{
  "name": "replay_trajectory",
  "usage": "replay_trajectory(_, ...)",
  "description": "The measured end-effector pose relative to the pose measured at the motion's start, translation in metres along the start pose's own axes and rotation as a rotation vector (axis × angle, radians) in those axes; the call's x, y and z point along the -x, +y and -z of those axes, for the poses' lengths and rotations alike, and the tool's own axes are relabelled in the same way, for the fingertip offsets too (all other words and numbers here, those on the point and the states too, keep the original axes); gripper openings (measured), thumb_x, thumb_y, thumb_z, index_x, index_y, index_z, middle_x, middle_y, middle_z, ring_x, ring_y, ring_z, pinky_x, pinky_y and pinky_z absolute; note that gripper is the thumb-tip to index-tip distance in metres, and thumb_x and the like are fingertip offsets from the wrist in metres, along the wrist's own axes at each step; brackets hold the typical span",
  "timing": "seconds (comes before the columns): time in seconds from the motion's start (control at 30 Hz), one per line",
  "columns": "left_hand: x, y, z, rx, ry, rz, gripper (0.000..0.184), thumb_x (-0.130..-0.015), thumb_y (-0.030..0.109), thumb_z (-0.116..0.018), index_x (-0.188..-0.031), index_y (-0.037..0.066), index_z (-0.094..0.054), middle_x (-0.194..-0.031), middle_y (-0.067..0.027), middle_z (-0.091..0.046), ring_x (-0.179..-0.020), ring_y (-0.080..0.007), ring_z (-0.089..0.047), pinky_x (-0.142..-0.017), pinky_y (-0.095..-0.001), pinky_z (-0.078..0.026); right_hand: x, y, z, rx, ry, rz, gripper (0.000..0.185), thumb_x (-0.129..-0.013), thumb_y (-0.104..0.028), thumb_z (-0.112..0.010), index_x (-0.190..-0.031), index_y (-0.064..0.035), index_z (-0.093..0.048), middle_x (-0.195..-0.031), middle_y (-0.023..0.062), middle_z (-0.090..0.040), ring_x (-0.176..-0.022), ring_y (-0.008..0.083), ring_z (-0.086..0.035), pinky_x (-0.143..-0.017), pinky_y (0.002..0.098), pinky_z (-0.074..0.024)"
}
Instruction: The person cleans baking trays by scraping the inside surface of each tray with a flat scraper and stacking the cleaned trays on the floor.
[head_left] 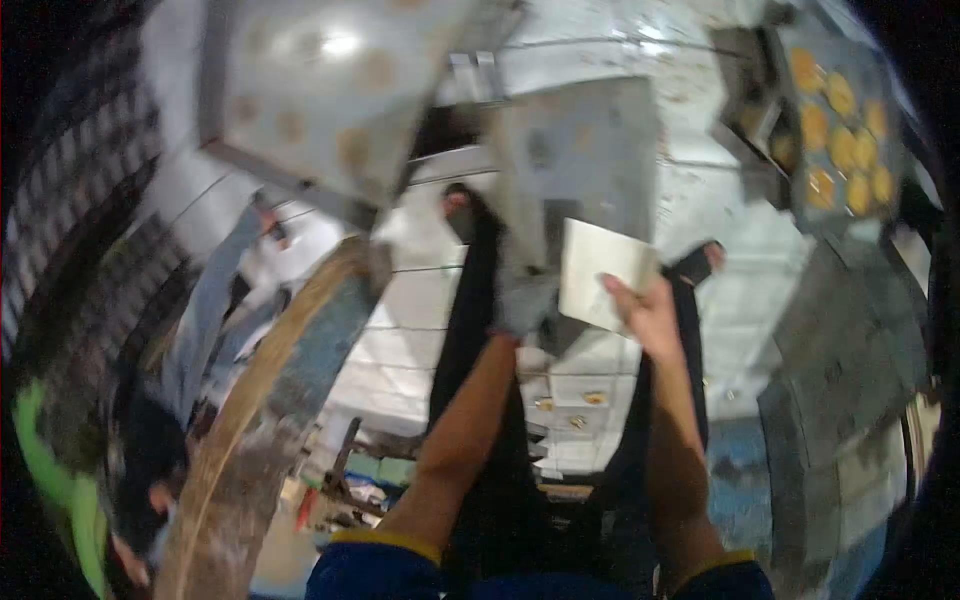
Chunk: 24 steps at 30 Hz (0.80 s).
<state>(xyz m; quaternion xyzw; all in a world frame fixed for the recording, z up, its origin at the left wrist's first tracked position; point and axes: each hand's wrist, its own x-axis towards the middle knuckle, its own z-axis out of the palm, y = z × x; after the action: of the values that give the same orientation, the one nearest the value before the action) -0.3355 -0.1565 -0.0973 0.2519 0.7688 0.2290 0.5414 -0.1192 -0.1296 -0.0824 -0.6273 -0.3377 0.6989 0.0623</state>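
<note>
One pale panel (597,272) is up in the right hand (645,308), one thumb pressed on its near face, the other fingers mostly hidden by blur and the panel itself, so it's a grasp. Over to the left hand (526,304), just left of the panel: it's a grey smear, and whether those fingers are clenched or released, I can't tell. Two dark-clad legs (468,310) run either side of the hands, two feet (704,262) at their ends. Beyond the fingers, one grey sheet (590,140) sits between the feet; farther left, one big spotted metal top (320,95). Well right of the right fingers, one tray (845,60) carries roughly nine yellow rounds (842,148). Nearer the body than the fingers, three small yellowish bits (578,422) dot the pale floor (405,350).
</note>
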Motion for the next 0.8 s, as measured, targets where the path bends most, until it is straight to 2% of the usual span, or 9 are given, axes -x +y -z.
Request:
replay_trajectory(0.07,-0.012,-0.028,0.003,0.279,-0.080,-0.039,0.055,-0.084,-0.009,-0.063,-0.135,0.005,-0.048,-0.120,-0.0107,-0.058,-0.109,-0.0188,-0.059,-0.099,-0.0347,-0.051,-0.009,0.009,-0.019,-0.035,0.112,0.164,0.035,-0.100,-0.024,-0.071,-0.123,0.0017,-0.067,-0.105,0.0148,-0.075,-0.089,0.0217,-0.069,-0.082,0.0349,-0.0554)
replay_trajectory(0.13,-0.026,-0.028,0.002,0.121,-0.097,0.035,0.055,-0.085,-0.009,-0.064,-0.136,0.004,-0.047,-0.119,-0.0105,-0.058,-0.109,-0.0185,-0.059,-0.100,-0.0356,-0.051,-0.014,0.029,-0.036,0.189,0.040,0.330,0.039,-0.094,-0.006,-0.067,-0.133,-0.0048,-0.065,-0.114,0.0195,-0.074,-0.101,0.0279,-0.072,-0.088,0.0365,-0.0561)
replay_trajectory(0.17,-0.033,-0.028,0.002,0.069,-0.111,0.053,0.055,-0.086,-0.009,-0.064,-0.137,0.004,-0.047,-0.119,-0.0104,-0.058,-0.109,-0.0185,-0.059,-0.100,-0.0358,-0.051,-0.018,0.010,-0.049,0.244,-0.108,-0.007,0.053,-0.085,0.005,-0.063,-0.136,-0.0088,-0.064,-0.115,0.0199,-0.074,-0.102,0.0309,-0.073,-0.089,0.0381,-0.0576)
replay_trajectory(0.2,-0.036,-0.031,0.005,0.068,-0.107,-0.008,0.054,-0.084,-0.004,-0.067,-0.135,0.004,-0.050,-0.120,-0.0108,-0.058,-0.110,-0.0200,-0.059,-0.098,-0.0358,-0.050,-0.020,0.015,-0.072,0.168,0.042,0.093,0.061,-0.081,0.009,-0.062,-0.137,-0.0129,-0.064,-0.114,0.0199,-0.073,-0.099,0.0348,-0.073,-0.091,0.0401,-0.0590)
replay_trajectory(0.23,-0.038,-0.040,0.010,0.065,-0.104,-0.057,0.054,-0.083,0.000,-0.071,-0.133,0.003,-0.052,-0.121,-0.0112,-0.058,-0.110,-0.0216,-0.058,-0.097,-0.0358,-0.050,-0.030,0.011,-0.082,0.231,0.160,0.327,0.061,-0.082,0.007,-0.063,-0.139,-0.0158,-0.063,-0.115,0.0208,-0.072,-0.099,0.0386,-0.073,-0.093,0.0428,-0.0589)
replay_trajectory(0.37,-0.042,-0.057,0.018,0.395,-0.081,0.249,0.057,-0.085,-0.005,-0.070,-0.136,0.003,-0.047,-0.123,-0.0100,-0.053,-0.112,-0.0221,-0.056,-0.097,-0.0366,-0.050,-0.099,0.012,-0.076,0.426,0.218,0.333,0.063,-0.077,0.007,-0.064,-0.136,-0.0156,-0.065,-0.117,0.0194,-0.072,-0.106,0.0442,-0.069,-0.095,0.0478,-0.0570)
replay_trajectory(0.6,-0.062,-0.069,0.023,-0.086,-0.155,-0.201,0.086,-0.074,-0.008,-0.070,-0.151,0.009,-0.034,-0.132,-0.0075,-0.044,-0.120,-0.0218,-0.050,-0.103,-0.0390,-0.047,-0.102,0.027,-0.075,0.533,0.201,0.341,0.059,-0.079,0.004,-0.062,-0.133,-0.0185,-0.069,-0.118,0.0173,-0.071,-0.101,0.0395,-0.071,-0.091,0.0494,-0.0574)
replay_trajectory(0.7,-0.059,-0.065,0.017,0.245,-0.105,0.115,0.096,-0.070,-0.010,-0.066,-0.156,0.011,-0.030,-0.136,-0.0055,-0.042,-0.123,-0.0209,-0.048,-0.107,-0.0375,-0.044,-0.155,0.048,-0.032,0.440,0.328,-0.136,0.063,-0.079,0.001,-0.065,-0.137,-0.0221,-0.066,-0.123,0.0152,-0.070,-0.102,0.0399,-0.070,-0.092,0.0500,-0.0581)
replay_trajectory(0.8,-0.058,-0.060,0.015,0.373,-0.088,0.145,0.101,-0.073,0.007,-0.076,-0.159,0.016,-0.023,-0.115,-0.0035,-0.045,-0.102,-0.0166,-0.050,-0.087,-0.0298,-0.046,-0.137,0.076,-0.047,0.578,0.331,0.257,0.060,-0.080,0.001,-0.065,-0.134,-0.0258,-0.068,-0.122,0.0140,-0.071,-0.099,0.0394,-0.071,-0.090,0.0469,-0.0586)
